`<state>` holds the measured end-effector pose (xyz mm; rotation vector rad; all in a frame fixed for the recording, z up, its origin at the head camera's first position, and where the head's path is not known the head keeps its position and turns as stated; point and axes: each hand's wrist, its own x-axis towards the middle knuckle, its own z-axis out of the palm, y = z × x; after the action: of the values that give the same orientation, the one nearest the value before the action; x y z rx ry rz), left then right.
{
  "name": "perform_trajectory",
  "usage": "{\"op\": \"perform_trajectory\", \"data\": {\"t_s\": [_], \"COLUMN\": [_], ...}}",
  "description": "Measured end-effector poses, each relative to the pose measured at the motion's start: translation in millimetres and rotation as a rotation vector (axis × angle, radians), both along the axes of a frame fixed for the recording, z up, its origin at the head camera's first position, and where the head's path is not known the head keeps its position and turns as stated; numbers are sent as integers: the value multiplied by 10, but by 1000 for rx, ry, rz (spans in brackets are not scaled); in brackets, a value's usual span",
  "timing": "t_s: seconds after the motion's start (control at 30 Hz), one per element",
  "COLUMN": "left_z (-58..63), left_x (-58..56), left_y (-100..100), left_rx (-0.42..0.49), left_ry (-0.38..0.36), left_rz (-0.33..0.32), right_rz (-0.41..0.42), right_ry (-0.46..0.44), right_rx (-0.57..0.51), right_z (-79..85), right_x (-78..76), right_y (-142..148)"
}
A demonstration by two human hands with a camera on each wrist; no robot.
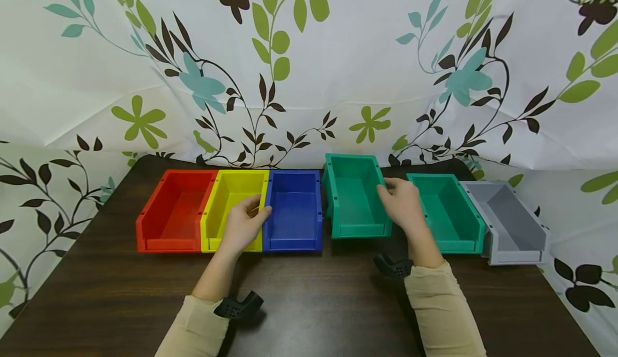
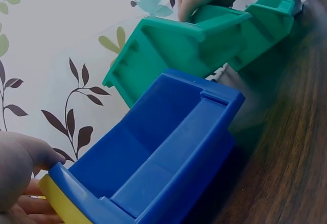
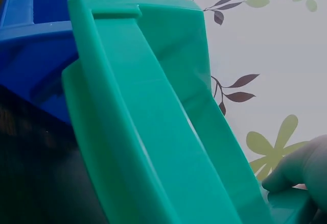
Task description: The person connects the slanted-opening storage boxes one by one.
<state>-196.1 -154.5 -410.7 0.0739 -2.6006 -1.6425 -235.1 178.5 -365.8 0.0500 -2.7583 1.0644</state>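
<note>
My right hand [image 1: 402, 201] grips the right side wall of a green bin [image 1: 354, 196], which is raised off the table and slightly tilted in the left wrist view. At the adjoining walls of the yellow bin [image 1: 234, 190] and the blue bin [image 1: 294, 212], my left hand [image 1: 243, 225] pinches both edges together. Its thumb lies on the blue side and its fingers reach into the yellow bin. In the right wrist view, the raised green bin [image 3: 148, 106] overlaps the blue bin [image 3: 46, 45]. No contents show in these bins.
A red bin [image 1: 176, 212] stands left of the yellow one. Right of my right hand are a second green bin [image 1: 446, 215] and a grey bin [image 1: 512, 225] at an angle. All rest on a dark wood table [image 1: 309, 298], with a leaf-patterned cloth [image 1: 309, 94] hanging behind.
</note>
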Motion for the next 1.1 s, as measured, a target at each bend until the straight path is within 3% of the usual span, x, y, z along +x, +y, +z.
{"op": "perform_trajectory", "data": {"t_s": [1.1], "left_z": [27], "left_x": [19], "left_y": [40], "left_rx": [32], "left_ry": [-17], "left_rz": [-19], "right_rz": [-36], "right_ry": [30], "right_rx": [5], "right_z": [68], "right_x": [48], "right_y": [-52]}}
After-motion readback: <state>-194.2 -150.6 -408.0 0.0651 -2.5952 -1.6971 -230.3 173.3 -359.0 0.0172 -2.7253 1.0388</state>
